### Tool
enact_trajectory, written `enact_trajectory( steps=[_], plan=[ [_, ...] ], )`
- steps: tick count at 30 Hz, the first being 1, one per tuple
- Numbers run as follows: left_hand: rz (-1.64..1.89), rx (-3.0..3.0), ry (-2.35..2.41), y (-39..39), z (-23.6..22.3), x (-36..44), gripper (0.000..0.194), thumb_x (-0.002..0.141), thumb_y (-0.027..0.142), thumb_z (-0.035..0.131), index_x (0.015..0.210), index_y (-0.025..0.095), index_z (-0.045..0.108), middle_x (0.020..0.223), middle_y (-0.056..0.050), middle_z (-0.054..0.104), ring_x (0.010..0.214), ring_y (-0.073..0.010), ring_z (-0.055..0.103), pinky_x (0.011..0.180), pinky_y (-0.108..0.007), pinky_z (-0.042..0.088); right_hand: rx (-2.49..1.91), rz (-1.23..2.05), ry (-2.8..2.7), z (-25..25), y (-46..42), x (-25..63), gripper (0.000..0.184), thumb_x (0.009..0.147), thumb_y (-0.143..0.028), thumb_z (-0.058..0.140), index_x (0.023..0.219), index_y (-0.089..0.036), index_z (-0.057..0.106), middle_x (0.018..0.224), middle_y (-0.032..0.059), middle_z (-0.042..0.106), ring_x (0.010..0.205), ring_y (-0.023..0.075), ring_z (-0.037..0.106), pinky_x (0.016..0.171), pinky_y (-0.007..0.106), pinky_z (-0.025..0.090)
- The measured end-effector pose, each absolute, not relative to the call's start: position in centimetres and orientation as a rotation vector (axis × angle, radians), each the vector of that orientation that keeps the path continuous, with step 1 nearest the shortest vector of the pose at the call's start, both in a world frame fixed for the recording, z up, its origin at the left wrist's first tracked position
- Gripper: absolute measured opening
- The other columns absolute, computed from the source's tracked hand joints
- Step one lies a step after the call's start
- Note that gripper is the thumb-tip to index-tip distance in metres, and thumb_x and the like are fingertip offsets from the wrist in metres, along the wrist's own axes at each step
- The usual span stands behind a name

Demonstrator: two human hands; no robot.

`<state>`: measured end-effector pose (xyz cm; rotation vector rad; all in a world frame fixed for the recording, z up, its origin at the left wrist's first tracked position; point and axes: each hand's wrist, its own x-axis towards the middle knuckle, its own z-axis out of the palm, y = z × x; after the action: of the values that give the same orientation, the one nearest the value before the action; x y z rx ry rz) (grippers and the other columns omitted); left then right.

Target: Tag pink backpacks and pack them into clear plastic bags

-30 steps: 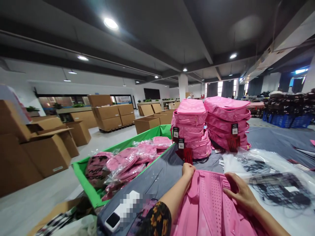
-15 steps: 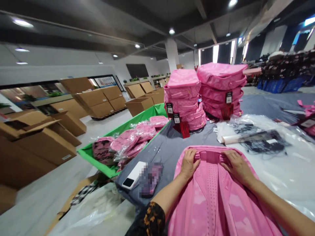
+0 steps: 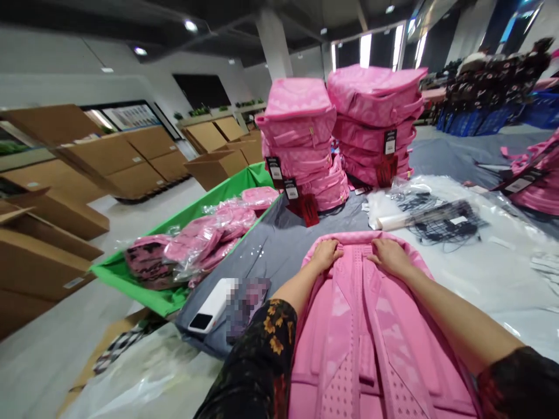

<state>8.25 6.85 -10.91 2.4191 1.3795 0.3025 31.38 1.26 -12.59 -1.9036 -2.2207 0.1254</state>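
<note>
A pink backpack (image 3: 371,337) lies back-side up on the grey table (image 3: 283,244) right before me, its shoulder straps running toward me. My left hand (image 3: 325,254) rests on its far top edge at the left, fingers curled over the edge. At the top right, my right hand (image 3: 390,256) lies on the same edge, fingers bent down on the fabric. Both forearms stretch across the backpack.
Two stacks of pink backpacks (image 3: 340,128) with hanging tags stand at the table's far side. Clear plastic bags (image 3: 437,218) lie to the right. A green bin (image 3: 174,250) of bagged pink items is at the left. A white phone (image 3: 212,305) lies near the edge. Cardboard boxes (image 3: 65,192) crowd the floor.
The view has tilted down and nearer. Both hands slid closer together along the backpack's top edge, and more of the straps shows.
</note>
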Motion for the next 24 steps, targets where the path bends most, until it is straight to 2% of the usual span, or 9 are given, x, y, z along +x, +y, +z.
enact_trajectory(
  steps=[2,3,4,6,10,13,15,18,24],
  plan=[
    [0.31,2.432,1.386,4.6,-9.5,9.2,0.04,0.093,0.032,0.059,0.129,0.014,0.062,0.128,-0.016,0.068,0.118,-0.0274,0.062,0.103,-0.04,0.046,-1.945,0.062,-2.179,-12.6,1.3,30.9,0.041,0.093,-0.04,0.065,0.118,-0.008,0.06,0.119,0.0255,0.064,0.112,0.0382,0.059,0.096,0.049,0.045],
    [0.345,2.452,1.389,2.9,-9.3,9.8,0.056,0.093,0.037,0.058,0.141,0.011,0.052,0.142,-0.022,0.057,0.131,-0.0319,0.055,0.109,-0.046,0.042,-1.963,0.032,-2.154,-12.7,1.1,30.7,0.042,0.092,-0.042,0.066,0.118,-0.009,0.06,0.119,0.0245,0.064,0.112,0.0378,0.059,0.096,0.049,0.045],
    [0.386,2.46,1.416,1.2,-9.4,10.4,0.069,0.094,0.046,0.057,0.152,0.012,0.04,0.156,-0.025,0.041,0.144,-0.0374,0.04,0.115,-0.056,0.033,-1.975,0.001,-2.132,-12.8,0.8,30.5,0.045,0.091,-0.045,0.067,0.119,-0.011,0.06,0.121,0.0228,0.064,0.113,0.0371,0.059,0.098,0.048,0.045],
    [0.374,2.424,1.409,-1.5,-10.8,11.3,0.081,0.094,0.06,0.049,0.161,0.023,0.022,0.168,-0.017,0.017,0.155,-0.038,0.013,0.119,-0.063,0.022,-1.995,-0.047,-2.084,-13.2,0.5,30.0,0.048,0.089,-0.049,0.069,0.119,-0.013,0.061,0.122,0.0194,0.065,0.114,0.0352,0.058,0.1,0.047,0.044],
    [0.026,2.45,1.432,-2.9,-13.6,12.4,0.071,0.097,0.052,0.041,0.159,0.02,0.029,0.167,-0.01,0.019,0.156,-0.0351,0.007,0.124,-0.055,0.014,-2.011,-0.1,-2.012,-13.4,0.2,29.1,0.04,0.093,-0.043,0.066,0.119,-0.013,0.062,0.121,0.0156,0.065,0.115,0.0307,0.058,0.102,0.043,0.044],
    [0.055,2.524,1.48,-2.1,-14.3,12.1,0.061,0.1,0.045,0.036,0.158,0.027,0.03,0.167,-0.001,0.02,0.156,-0.0328,0.006,0.125,-0.054,0.016,-1.948,-0.095,-2.059,-12.4,-0.2,29.0,0.022,0.097,-0.023,0.06,0.118,-0.016,0.064,0.126,0.0106,0.065,0.121,0.0245,0.057,0.106,0.038,0.044],
    [0.076,2.537,1.528,-1.7,-14.5,11.5,0.059,0.1,0.043,0.036,0.158,0.03,0.029,0.167,0.001,0.02,0.156,-0.0332,0.007,0.124,-0.054,0.018,-1.918,-0.091,-2.077,-11.4,-0.1,29.4,0.027,0.099,-0.016,0.056,0.125,-0.018,0.062,0.136,0.0081,0.06,0.127,0.0224,0.053,0.109,0.04,0.043],
    [0.085,2.548,1.617,-1.4,-15.2,10.3,0.058,0.1,0.04,0.038,0.157,0.03,0.029,0.167,0.001,0.02,0.156,-0.0336,0.009,0.125,-0.055,0.017,-1.993,-0.054,-2.032,-9.9,1.1,30.7,0.035,0.1,-0.024,0.059,0.134,-0.017,0.056,0.139,0.011,0.056,0.123,0.0253,0.057,0.102,0.047,0.05],
    [0.219,2.672,1.655,-1.0,-19.0,9.3,0.056,0.099,0.035,0.041,0.154,0.031,0.037,0.164,0.001,0.029,0.155,-0.0349,0.017,0.124,-0.059,0.018,-2.119,0.199,-2.227,-8.8,6.9,32.7,0.028,0.096,-0.038,0.068,0.11,-0.014,0.066,0.111,0.0068,0.068,0.099,0.0205,0.066,0.088,0.041,0.057]
  ],
)
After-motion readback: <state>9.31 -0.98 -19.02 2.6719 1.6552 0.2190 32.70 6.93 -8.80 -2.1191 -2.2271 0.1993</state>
